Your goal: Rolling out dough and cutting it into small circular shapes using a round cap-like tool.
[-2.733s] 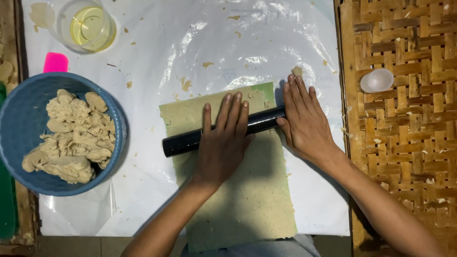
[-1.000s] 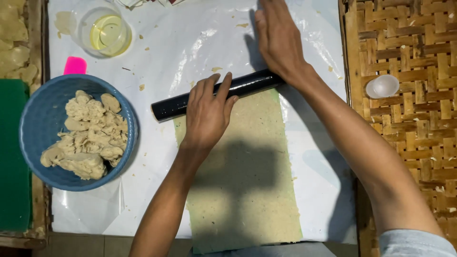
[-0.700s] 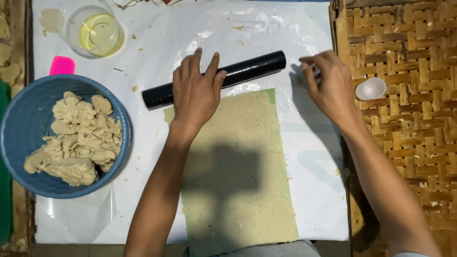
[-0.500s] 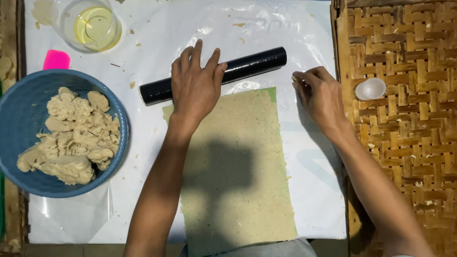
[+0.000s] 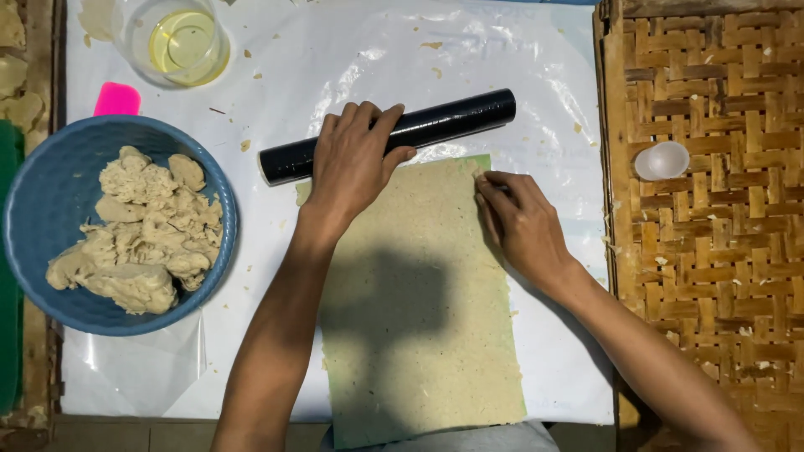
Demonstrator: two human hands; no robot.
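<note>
Left hand (image 5: 356, 163) lies open, palm down on the black roller (image 5: 452, 120), while right hand (image 5: 521, 222) pinches the flattened dough sheet's (image 5: 419, 318) far right edge.

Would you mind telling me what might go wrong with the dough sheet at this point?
The right hand pinches the thin dough sheet at its far right corner, so that edge may tear. The left hand alone rests on the black rolling pin, which lies at a slant and might roll unevenly.
</note>
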